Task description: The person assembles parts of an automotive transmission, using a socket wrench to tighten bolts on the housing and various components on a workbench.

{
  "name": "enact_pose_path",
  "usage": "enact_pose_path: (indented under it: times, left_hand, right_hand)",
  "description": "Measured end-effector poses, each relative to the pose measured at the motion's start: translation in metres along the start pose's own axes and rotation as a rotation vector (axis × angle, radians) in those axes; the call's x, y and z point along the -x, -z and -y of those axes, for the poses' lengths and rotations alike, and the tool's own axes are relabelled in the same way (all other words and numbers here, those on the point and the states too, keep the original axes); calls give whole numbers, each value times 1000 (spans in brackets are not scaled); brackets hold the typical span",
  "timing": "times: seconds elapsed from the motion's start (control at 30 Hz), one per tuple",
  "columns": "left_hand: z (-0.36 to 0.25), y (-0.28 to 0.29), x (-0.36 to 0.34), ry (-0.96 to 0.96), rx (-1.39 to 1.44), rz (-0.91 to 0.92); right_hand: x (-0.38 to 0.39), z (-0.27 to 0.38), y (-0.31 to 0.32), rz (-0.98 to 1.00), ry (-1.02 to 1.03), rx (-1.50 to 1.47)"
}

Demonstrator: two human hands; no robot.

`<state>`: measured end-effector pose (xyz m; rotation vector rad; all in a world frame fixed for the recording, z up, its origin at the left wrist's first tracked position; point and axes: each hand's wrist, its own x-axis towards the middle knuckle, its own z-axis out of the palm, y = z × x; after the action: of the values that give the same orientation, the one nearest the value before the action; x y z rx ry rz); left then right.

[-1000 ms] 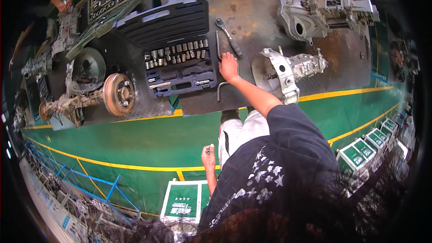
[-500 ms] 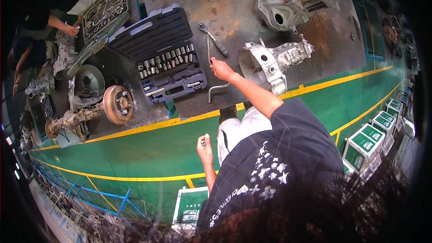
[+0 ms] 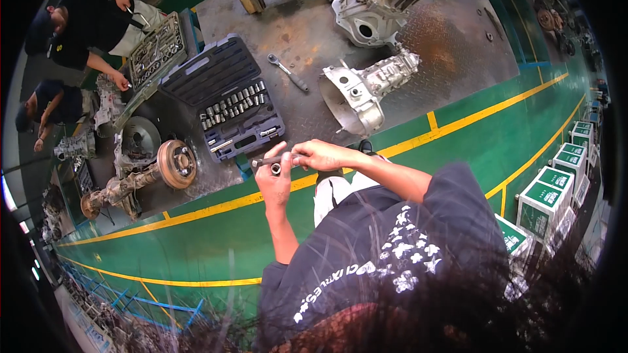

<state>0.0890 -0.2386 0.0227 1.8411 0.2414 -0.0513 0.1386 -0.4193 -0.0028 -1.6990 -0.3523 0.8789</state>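
Having left the workbench [image 3: 451, 85], the right hand [image 3: 317, 155] now pinches a metal bar [image 3: 267, 161] at its near edge; the left hand [image 3: 273, 183], raised to meet it, curls against the bar, holding a small socket [image 3: 276, 169].

Rusty drum [image 3: 177, 165] on axle [image 3: 134, 181], left; green-white boxes [image 3: 544, 197] in row, right; two people [image 3: 84, 21], upper left.
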Motion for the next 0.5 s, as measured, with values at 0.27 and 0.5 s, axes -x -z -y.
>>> enact_pose_path:
  times: [0.27, 0.5]
  left_hand:
    - [-114, -78, 65, -637, -319, 82]
    - [-209, -172, 136, -1192, -462, -21]
  right_hand:
    - [177, -3, 43, 219, -32, -439]
    - [334, -130, 16, -763, -39, -783]
